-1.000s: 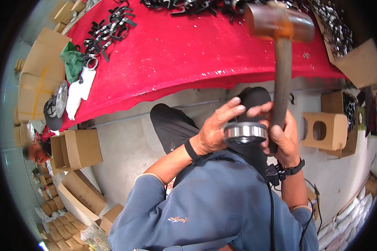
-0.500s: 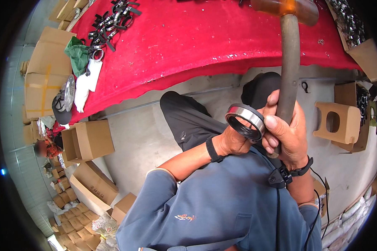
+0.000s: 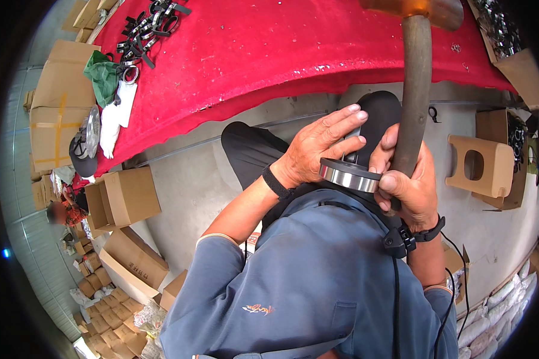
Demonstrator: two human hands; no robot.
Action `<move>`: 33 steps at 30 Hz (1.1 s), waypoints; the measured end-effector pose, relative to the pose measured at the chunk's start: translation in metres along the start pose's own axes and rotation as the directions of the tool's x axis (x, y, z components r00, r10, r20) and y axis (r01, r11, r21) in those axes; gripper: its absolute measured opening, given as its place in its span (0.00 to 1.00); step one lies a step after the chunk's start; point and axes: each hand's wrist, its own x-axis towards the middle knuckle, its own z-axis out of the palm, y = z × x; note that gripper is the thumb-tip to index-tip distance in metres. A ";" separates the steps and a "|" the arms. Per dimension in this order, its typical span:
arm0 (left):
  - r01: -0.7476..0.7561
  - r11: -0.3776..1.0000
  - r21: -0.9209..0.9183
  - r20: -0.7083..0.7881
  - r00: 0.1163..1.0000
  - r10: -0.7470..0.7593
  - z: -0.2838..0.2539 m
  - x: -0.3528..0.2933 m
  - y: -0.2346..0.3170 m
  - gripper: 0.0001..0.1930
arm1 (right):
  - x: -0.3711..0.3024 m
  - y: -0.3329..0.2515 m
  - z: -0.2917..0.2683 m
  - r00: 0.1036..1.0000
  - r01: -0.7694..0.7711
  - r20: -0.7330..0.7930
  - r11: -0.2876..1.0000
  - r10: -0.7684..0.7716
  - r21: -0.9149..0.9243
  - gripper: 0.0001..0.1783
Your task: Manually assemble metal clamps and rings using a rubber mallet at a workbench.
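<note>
My right hand (image 3: 408, 185) is closed around the wooden handle of a mallet (image 3: 415, 90), whose amber, see-through head is cut off at the top edge. The same hand's thumb and fingertips also hold the right end of a ring (image 3: 349, 175) with a shiny steel band and black rims. That ring lies almost level above my lap. Just behind its left side is my left hand (image 3: 320, 143), fingers stretched out and pointing right, with its thumb hidden. A dark piece rises from the ring between the two hands; its shape is partly covered.
A red-covered table (image 3: 269, 54) spans the far side, with a pile of black and silver rings (image 3: 147, 33) at its left. Cardboard boxes (image 3: 126, 197) stand on the left, and another carton (image 3: 482, 173) is on the right. Cables (image 3: 395, 299) hang from my right wrist.
My left hand has come off the ring's underside and spread its fingers behind it. The ring has tipped from slanted to nearly level. The mallet stays in my right hand.
</note>
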 end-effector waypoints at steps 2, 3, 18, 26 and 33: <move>0.010 1.000 0.028 -0.009 1.000 -0.010 0.001 -0.001 0.000 0.24 | 0.000 0.000 0.000 1.000 0.009 0.016 0.999 -0.009 -0.032 0.31; 0.013 0.999 0.031 -0.012 1.000 -0.013 0.002 -0.001 0.001 0.24 | 0.000 0.000 0.000 1.000 0.009 0.014 0.999 -0.008 -0.032 0.31; 0.477 -0.285 -0.831 0.556 0.729 -0.399 0.028 0.009 0.043 0.25 | 0.009 -0.009 0.006 0.999 -0.001 -0.033 0.991 -0.003 -0.133 0.24; 0.651 0.646 -0.398 -0.005 0.703 -0.712 0.070 0.003 0.008 0.19 | 0.002 -0.008 -0.038 0.889 -0.069 -0.395 0.784 -0.233 -0.617 0.21; 0.800 0.548 -0.242 -0.082 0.546 -0.834 0.082 0.022 -0.044 0.18 | -0.013 -0.002 -0.071 0.919 -0.120 -0.335 0.663 -0.207 -0.739 0.34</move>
